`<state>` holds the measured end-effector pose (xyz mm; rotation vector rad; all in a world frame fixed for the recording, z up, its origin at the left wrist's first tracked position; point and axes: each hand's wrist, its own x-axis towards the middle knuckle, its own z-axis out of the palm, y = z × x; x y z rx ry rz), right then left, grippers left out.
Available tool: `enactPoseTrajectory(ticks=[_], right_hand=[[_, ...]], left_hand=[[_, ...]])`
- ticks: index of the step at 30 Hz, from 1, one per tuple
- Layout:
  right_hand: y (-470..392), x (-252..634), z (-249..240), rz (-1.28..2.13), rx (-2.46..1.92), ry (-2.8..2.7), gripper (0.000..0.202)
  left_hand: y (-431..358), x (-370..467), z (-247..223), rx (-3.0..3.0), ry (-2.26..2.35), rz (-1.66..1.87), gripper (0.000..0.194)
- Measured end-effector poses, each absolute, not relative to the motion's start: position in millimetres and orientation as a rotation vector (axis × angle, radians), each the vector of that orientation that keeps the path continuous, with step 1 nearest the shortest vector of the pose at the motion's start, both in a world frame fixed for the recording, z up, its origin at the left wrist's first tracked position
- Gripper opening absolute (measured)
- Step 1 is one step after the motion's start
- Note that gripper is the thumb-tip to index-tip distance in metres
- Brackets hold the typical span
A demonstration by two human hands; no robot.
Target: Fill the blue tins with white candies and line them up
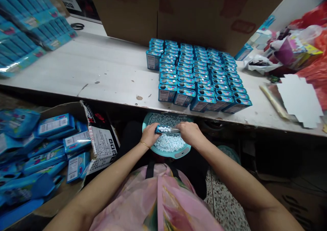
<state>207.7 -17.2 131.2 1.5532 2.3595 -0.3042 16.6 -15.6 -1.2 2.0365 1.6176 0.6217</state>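
My left hand (149, 135) is closed around a small blue box (157, 129), with white pellets heaped at its end. In my right hand (190, 133) is a small scoop (174, 130), its front end at the box's opening with pellets there. Most of the scoop is hidden by the hand and the pellets. Both hands are over a turquoise basin (176, 154) that sits at my lap and holds many pale blue and white pellets (170, 144). Bracelet and pink apron (143, 203) are in view below.
Rows of upright blue boxes (167, 92) with round top holes stand on the white table (109, 74). At left, an open carton (102, 145) holds loose blue boxes (56, 125). Wrapped display packs (38, 19) stand back left. A large cardboard carton (189, 16) borders the back; a white cutout (298, 98) lies right.
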Motion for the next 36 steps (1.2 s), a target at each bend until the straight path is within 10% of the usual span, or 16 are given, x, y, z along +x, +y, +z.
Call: enactPoseTrajectory(ticks=[20, 36], right_hand=[[-23, 260, 84, -0.288, 1.801, 2.213, 0.039], [-2, 204, -41, -1.184, 2.075, 2.223, 0.032]], left_hand=[[-13, -3, 6, 1.913, 1.574, 0.897, 0.037], [-18, -41, 22, 1.621, 1.749, 1.029, 0.042]])
